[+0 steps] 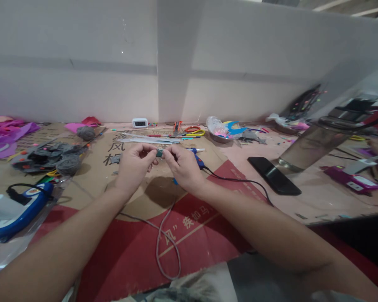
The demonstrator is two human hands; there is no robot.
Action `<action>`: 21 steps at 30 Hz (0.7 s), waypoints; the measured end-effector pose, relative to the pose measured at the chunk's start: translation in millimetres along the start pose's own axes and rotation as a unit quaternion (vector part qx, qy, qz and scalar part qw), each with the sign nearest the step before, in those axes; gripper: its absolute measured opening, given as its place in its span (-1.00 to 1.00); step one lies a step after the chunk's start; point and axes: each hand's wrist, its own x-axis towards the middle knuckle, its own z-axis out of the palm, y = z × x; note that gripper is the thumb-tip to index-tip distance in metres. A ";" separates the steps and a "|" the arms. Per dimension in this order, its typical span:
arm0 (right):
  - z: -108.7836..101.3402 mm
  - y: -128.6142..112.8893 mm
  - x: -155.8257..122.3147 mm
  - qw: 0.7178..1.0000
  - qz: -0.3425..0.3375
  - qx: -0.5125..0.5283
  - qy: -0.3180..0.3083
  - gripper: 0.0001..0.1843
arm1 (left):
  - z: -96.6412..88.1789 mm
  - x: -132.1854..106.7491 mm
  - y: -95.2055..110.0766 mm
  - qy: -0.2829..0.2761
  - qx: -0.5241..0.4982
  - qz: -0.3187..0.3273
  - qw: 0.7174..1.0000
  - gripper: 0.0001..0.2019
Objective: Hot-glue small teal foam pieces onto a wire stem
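Observation:
A small dark green piece, perhaps felt or paper, is pinched between the fingertips of both my hands above the cardboard. My left hand grips its left end with thumb and fingers. On its other end, my right hand is closed in the same way. Just behind the right hand lies a blue glue gun, partly hidden, with a black cord running right. A grey string loops across the red part of the cardboard below my hands.
Scissors and thin strips lie behind my hands, near a small white clock. Grey yarn and a blue device are at left. A phone, a tall bottle and a purple device occupy the right.

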 end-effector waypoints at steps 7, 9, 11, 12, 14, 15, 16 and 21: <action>0.2 2.9 0.6 1.000 0.001 -0.030 0.002 -0.64 | 3.2 0.7 -3.2 -0.017 -0.069 -0.031 0.997 -0.90; -0.3 4.0 1.2 1.000 0.001 -0.031 0.004 -0.63 | 3.2 1.1 -4.8 -0.024 -0.095 -0.042 0.994 -0.89; -1.2 4.8 1.9 1.000 0.001 -0.029 0.005 -0.63 | 3.0 1.2 -4.7 -0.031 -0.116 -0.054 0.991 -0.87; -1.7 5.1 2.2 1.000 0.000 -0.027 0.006 -0.63 | 2.9 1.2 -4.2 -0.035 -0.124 -0.059 0.990 -0.87; -2.5 5.5 2.6 1.000 -0.002 -0.023 0.008 -0.62 | 2.7 1.1 -2.8 -0.041 -0.137 -0.063 0.988 -0.86; -2.9 5.6 2.7 1.000 -0.003 -0.019 0.010 -0.62 | 2.7 1.0 -2.3 -0.044 -0.140 -0.063 0.987 -0.86; -3.1 5.6 2.8 1.000 -0.003 -0.017 0.011 -0.62 | 2.7 1.0 -2.0 -0.046 -0.142 -0.062 0.987 -0.86; -3.4 5.2 2.7 1.000 0.003 -0.012 0.015 -0.64 | 3.0 1.3 -2.6 -0.051 -0.138 -0.059 0.987 -0.84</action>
